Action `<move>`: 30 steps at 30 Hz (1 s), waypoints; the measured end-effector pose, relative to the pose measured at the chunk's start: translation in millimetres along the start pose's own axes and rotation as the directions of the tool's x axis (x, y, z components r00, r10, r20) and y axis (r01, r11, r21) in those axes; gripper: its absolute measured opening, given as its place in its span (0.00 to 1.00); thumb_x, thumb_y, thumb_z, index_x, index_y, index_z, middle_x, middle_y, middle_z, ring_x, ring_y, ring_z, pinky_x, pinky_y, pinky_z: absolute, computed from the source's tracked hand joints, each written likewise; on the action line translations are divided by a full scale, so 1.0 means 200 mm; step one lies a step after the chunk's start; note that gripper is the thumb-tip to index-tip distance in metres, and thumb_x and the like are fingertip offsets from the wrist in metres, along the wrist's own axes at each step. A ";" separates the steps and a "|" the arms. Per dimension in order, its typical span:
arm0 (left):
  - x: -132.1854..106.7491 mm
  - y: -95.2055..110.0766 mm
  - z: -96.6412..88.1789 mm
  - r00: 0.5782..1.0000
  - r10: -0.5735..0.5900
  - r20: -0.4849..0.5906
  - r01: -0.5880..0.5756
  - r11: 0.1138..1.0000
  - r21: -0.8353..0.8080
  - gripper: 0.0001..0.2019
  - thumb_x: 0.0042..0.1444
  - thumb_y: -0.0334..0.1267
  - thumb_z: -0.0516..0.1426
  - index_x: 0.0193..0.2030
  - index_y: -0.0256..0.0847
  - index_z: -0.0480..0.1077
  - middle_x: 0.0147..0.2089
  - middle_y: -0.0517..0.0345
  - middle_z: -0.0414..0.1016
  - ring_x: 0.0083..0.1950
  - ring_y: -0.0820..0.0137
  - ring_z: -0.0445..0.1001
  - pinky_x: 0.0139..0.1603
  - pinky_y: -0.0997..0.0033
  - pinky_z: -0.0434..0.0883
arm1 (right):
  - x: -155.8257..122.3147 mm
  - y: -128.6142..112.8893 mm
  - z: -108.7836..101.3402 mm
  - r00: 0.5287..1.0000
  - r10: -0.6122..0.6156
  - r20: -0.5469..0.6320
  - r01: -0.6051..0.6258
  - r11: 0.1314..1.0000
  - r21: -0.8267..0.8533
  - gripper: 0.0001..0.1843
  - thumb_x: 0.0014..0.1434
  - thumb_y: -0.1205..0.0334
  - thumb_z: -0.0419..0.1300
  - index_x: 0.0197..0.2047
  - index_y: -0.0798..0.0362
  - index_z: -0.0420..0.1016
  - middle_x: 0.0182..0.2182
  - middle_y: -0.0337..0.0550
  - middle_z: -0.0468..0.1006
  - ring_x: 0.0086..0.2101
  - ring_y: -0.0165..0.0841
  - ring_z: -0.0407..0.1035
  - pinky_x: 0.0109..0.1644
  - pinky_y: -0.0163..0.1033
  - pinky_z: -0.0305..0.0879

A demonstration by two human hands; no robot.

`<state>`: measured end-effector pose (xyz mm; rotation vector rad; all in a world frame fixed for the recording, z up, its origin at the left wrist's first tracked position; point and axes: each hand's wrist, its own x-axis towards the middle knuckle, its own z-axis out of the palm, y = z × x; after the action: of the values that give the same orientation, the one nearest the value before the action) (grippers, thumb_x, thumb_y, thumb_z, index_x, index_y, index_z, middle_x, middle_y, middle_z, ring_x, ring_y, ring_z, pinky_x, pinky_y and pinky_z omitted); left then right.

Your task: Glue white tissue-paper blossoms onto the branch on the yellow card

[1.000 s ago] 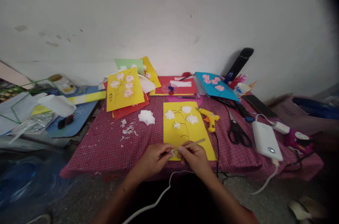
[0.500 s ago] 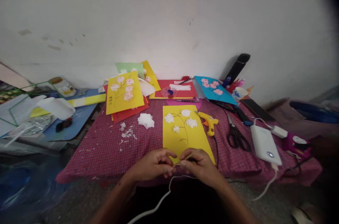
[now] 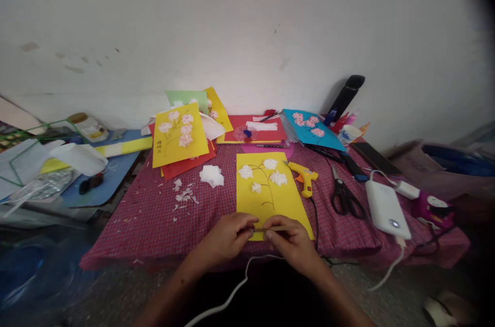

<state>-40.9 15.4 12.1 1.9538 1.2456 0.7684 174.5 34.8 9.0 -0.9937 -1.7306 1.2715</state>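
Checked cloth [image 3: 147, 224] runs wide toward nine o'clock of the nearest yellow card [image 3: 284, 200], and over its six-o'clock edge the right hand [image 3: 292, 242] pinches a thin stick [image 3: 282, 227]! Left hand [image 3: 224, 236] curls by the tip, grip too hidden to tell; glue gun [image 3: 307, 177] at two o'clock.

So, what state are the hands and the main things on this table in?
Left hand: fingers curled; grip unclear
Right hand: pinching a thin stick
Yellow sheet: flat, bearing four white flowers
Yellow glue gun: lying down, cord attached
Scissors: lying down, blades apparently closed
White device: cable plugged in, round indicator apparently lit
White scraps: scattered
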 end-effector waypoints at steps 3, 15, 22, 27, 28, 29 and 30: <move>0.01 -0.02 0.00 1.000 0.002 -0.028 -0.001 1.000 0.029 0.16 0.61 0.33 0.57 0.55 0.47 0.75 0.51 0.51 0.81 0.50 0.62 0.78 0.52 0.64 0.71 | 0.00 0.04 0.00 0.999 -0.021 -0.044 0.019 0.999 -0.039 0.13 0.63 0.58 0.61 0.29 0.50 0.81 0.32 0.43 0.80 0.25 0.30 0.74 0.28 0.33 0.69; 0.27 -0.12 0.01 0.988 0.031 -0.151 -0.021 0.998 0.067 0.13 0.61 0.34 0.56 0.51 0.45 0.77 0.48 0.51 0.81 0.50 0.60 0.76 0.55 0.59 0.68 | 0.17 0.13 0.03 0.956 -0.085 -0.280 0.042 0.987 -0.155 0.15 0.64 0.49 0.60 0.35 0.51 0.81 0.36 0.47 0.81 0.25 0.34 0.77 0.29 0.38 0.73; 0.29 -0.21 0.03 0.959 -0.022 -0.282 0.035 0.998 0.044 0.15 0.58 0.29 0.57 0.51 0.44 0.76 0.50 0.51 0.79 0.51 0.61 0.75 0.57 0.60 0.68 | 0.21 0.19 0.04 0.942 -0.051 -0.331 -0.022 0.977 -0.214 0.12 0.63 0.50 0.62 0.39 0.50 0.78 0.32 0.45 0.82 0.26 0.37 0.78 0.32 0.40 0.72; 0.28 -0.24 0.02 0.955 -0.010 -0.296 0.045 0.993 0.112 0.12 0.57 0.27 0.57 0.46 0.42 0.76 0.46 0.51 0.78 0.49 0.61 0.73 0.55 0.60 0.68 | 0.23 0.19 0.04 0.944 -0.031 -0.327 -0.052 0.969 -0.243 0.10 0.64 0.52 0.61 0.42 0.49 0.76 0.28 0.42 0.81 0.27 0.38 0.78 0.33 0.41 0.71; 0.28 -0.24 0.02 0.958 -0.007 -0.287 0.046 0.991 0.130 0.11 0.58 0.28 0.57 0.45 0.41 0.76 0.45 0.51 0.77 0.49 0.61 0.73 0.54 0.60 0.67 | 0.23 0.19 0.04 0.946 -0.030 -0.322 -0.053 0.968 -0.246 0.10 0.64 0.52 0.61 0.42 0.49 0.76 0.29 0.42 0.81 0.27 0.38 0.78 0.33 0.41 0.71; 0.28 -0.24 0.02 0.962 -0.004 -0.275 0.047 0.988 0.147 0.10 0.58 0.28 0.57 0.45 0.41 0.76 0.44 0.51 0.77 0.49 0.61 0.73 0.54 0.60 0.67 | 0.23 0.19 0.04 0.948 -0.030 -0.317 -0.053 0.967 -0.250 0.10 0.64 0.52 0.61 0.42 0.49 0.76 0.30 0.43 0.81 0.27 0.38 0.78 0.33 0.40 0.71; 0.29 -0.23 0.02 0.965 -0.004 -0.264 0.048 0.986 0.162 0.10 0.59 0.28 0.56 0.44 0.41 0.76 0.44 0.51 0.77 0.48 0.61 0.72 0.53 0.61 0.67 | 0.23 0.20 0.05 0.949 -0.032 -0.314 -0.052 0.966 -0.255 0.10 0.64 0.53 0.61 0.42 0.49 0.76 0.31 0.43 0.81 0.28 0.38 0.78 0.33 0.40 0.71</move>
<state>-41.3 81.5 -20.8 2.0114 1.5336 0.9615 152.9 81.3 -25.0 -1.2833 -1.6638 0.8446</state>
